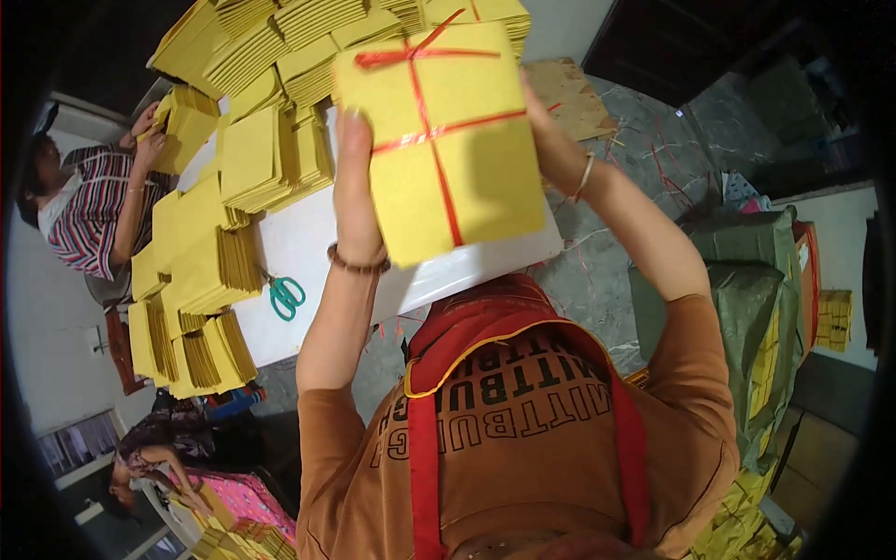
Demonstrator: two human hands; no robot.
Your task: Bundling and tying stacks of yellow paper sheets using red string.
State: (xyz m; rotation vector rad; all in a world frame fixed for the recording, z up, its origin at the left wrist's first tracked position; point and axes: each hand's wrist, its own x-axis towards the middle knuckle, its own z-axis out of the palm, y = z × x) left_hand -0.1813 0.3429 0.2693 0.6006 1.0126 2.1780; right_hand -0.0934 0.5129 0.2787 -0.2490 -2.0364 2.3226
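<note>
so left hand (357, 196) and right hand (555, 149) pinch a red-tied yellow paper bundle (490, 173) between their fingers (356, 135), blocking some bench (303, 238); green-handled scissors (283, 297) and yellow paper stacks (250, 159) sit left.

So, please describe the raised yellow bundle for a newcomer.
Start at the white table. In front of it, the left hand and right hand grip the yellow bundle. Crossed by red ribbon, it is held up; neighbouring stacks rest there.
</note>
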